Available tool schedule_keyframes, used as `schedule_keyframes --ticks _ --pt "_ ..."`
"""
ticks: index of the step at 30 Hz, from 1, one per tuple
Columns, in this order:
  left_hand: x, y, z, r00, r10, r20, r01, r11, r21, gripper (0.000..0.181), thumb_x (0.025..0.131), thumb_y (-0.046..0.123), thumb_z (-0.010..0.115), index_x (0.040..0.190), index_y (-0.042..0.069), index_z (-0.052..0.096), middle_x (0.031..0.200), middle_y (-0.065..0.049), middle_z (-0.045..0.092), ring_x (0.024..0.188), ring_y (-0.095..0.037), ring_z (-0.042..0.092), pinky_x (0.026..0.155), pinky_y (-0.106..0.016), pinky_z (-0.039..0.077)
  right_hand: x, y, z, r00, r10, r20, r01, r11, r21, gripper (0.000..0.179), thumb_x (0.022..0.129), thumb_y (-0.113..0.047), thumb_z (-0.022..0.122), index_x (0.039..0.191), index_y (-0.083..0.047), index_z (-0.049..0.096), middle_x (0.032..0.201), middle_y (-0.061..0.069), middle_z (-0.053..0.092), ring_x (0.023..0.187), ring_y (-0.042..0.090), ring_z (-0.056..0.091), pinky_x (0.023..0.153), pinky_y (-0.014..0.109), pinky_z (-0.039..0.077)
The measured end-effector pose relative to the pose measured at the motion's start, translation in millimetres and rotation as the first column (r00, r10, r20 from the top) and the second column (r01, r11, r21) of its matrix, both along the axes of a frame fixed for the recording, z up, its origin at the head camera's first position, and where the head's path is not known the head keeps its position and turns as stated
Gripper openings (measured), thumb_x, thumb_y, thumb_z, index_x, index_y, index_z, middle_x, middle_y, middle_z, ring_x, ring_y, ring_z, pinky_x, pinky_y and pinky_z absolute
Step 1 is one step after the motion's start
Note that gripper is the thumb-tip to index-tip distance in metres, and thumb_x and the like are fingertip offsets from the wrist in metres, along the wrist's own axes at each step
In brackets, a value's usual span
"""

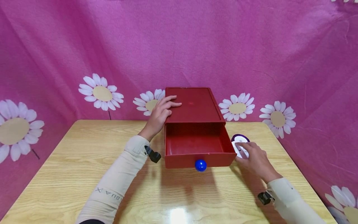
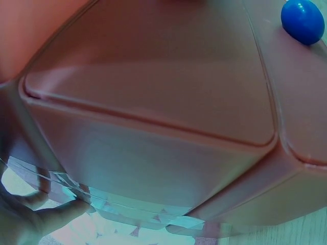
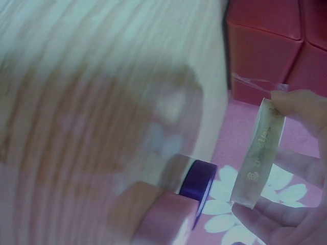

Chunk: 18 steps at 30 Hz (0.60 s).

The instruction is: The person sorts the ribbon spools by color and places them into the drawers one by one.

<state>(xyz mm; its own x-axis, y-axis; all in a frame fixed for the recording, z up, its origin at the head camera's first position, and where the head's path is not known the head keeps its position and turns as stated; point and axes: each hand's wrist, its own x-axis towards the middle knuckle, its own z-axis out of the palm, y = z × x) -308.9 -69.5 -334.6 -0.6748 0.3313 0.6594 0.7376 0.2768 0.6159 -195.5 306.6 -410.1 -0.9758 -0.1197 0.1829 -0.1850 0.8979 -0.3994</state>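
A red drawer box [image 1: 193, 107] stands on the table with its drawer [image 1: 179, 161] pulled out. The drawer's inside is bare, and a blue ball knob [image 1: 200, 165] sits on its front. My left hand [image 1: 160, 117] rests on the left part of the box top, fingers extended. Right of the drawer, my right hand [image 1: 256, 159] pinches a flat round white disc [image 1: 244, 152] at its edge. In the right wrist view this disc [image 3: 258, 155] is edge-on, a pale yellowish band with small lettering, between thumb and fingers.
A purple-rimmed round thing [image 3: 198, 181] is on the table just beyond the held disc, beside a pinkish one [image 3: 166, 219]. The wooden table [image 1: 112, 140] meets a pink cloth [image 1: 179, 43] with daisies at its back and sides.
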Motion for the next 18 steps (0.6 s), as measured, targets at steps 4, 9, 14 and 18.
schedule_keyframes --ticks 4,9,14,18 --pt "-0.3 -0.1 -0.2 1.000 0.004 0.004 -0.004 1.000 -0.006 0.050 0.083 0.007 0.035 0.119 0.010 0.069 0.142 -0.008 0.047 0.136 -0.017 0.033 0.109 -0.045 0.023 3.8 -0.4 10.0 1.000 -0.001 0.010 0.001 1.000 -0.028 0.062 0.082 -0.030 0.076 0.136 -0.006 0.055 0.128 0.022 0.050 0.116 0.043 0.047 0.089 0.063 0.043" --pt "-0.8 0.3 -0.7 1.000 -0.004 0.004 0.004 1.000 0.006 0.049 0.084 0.006 0.036 0.119 0.011 0.069 0.142 -0.007 0.048 0.136 -0.019 0.034 0.108 -0.046 0.023 7.8 -1.5 19.4 0.998 0.021 -0.062 -0.023 0.999 -0.035 0.058 0.082 -0.026 0.076 0.133 -0.004 0.057 0.121 0.021 0.051 0.109 0.038 0.049 0.084 0.057 0.049" --pt "-0.3 0.5 -0.8 1.000 -0.011 0.005 0.011 1.000 0.021 0.048 0.084 0.003 0.037 0.119 0.009 0.069 0.142 -0.008 0.048 0.136 -0.022 0.034 0.107 -0.047 0.023 10.9 -4.8 25.4 0.983 0.052 -0.174 -0.056 0.998 -0.022 0.054 0.080 -0.026 0.078 0.126 -0.003 0.063 0.115 0.020 0.053 0.102 0.036 0.050 0.081 0.055 0.048" --pt "0.4 1.7 -0.3 1.000 -0.018 0.005 0.018 0.999 0.031 0.047 0.084 -0.002 0.037 0.118 0.003 0.068 0.142 -0.013 0.047 0.136 -0.028 0.034 0.108 -0.050 0.022 13.0 -7.5 31.6 0.967 0.065 -0.246 -0.072 0.997 -0.019 0.052 0.078 -0.025 0.079 0.124 -0.005 0.065 0.113 0.021 0.054 0.100 0.036 0.051 0.079 0.053 0.046"
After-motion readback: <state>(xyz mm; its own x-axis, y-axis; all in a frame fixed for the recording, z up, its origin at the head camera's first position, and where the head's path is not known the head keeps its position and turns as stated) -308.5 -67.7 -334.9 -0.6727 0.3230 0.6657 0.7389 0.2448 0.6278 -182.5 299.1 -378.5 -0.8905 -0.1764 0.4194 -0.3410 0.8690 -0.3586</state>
